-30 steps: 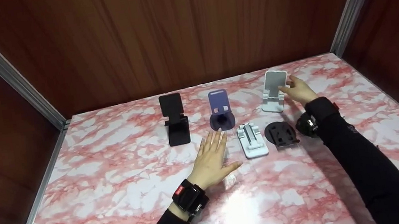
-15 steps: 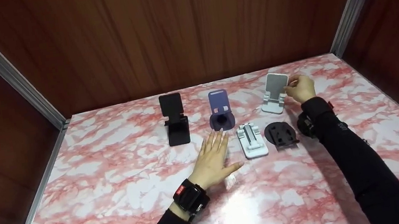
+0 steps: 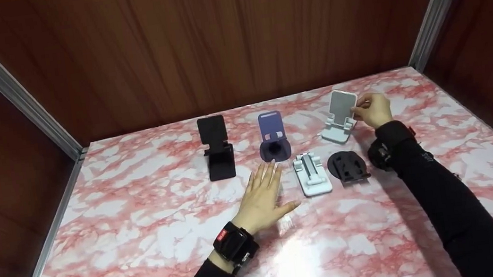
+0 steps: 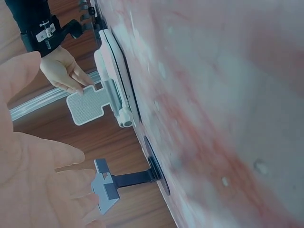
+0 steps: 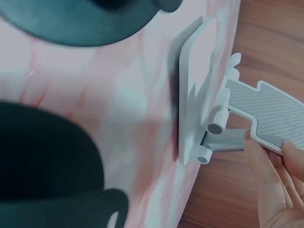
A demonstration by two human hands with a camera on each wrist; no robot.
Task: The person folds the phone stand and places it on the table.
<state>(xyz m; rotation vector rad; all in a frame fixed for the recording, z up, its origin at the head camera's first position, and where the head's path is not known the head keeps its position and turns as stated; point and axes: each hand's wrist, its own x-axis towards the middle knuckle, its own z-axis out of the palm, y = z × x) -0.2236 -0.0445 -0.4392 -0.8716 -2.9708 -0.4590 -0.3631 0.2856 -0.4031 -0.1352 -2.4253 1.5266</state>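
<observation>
At the back right of the table, a white phone stand [image 3: 342, 106] stands unfolded with its grey-faced plate tilted up. My right hand [image 3: 375, 109] pinches the right edge of that plate between thumb and fingers. The right wrist view shows fingertips [image 5: 256, 154] at the edge of the textured plate [image 5: 280, 114], above the white base [image 5: 197, 85]. My left hand [image 3: 259, 201] is spread with straight fingers, palm down low over the table. Its fingertips reach just short of a purple phone stand [image 3: 271, 128], and a folded white phone stand [image 3: 312, 175] lies right of it.
An upright black phone stand [image 3: 213, 133] is at the back left. A folded black stand with a round base [image 3: 349, 166] lies near the right forearm, and another dark item [image 3: 378, 155] is partly hidden by the wrist. Wooden panels [image 3: 233, 40] enclose the marbled table [image 3: 123, 250].
My right hand's grip has gone from spread across the white stand's plate to a tighter pinch on its edge. The stand has turned slightly. My left hand has stayed in place.
</observation>
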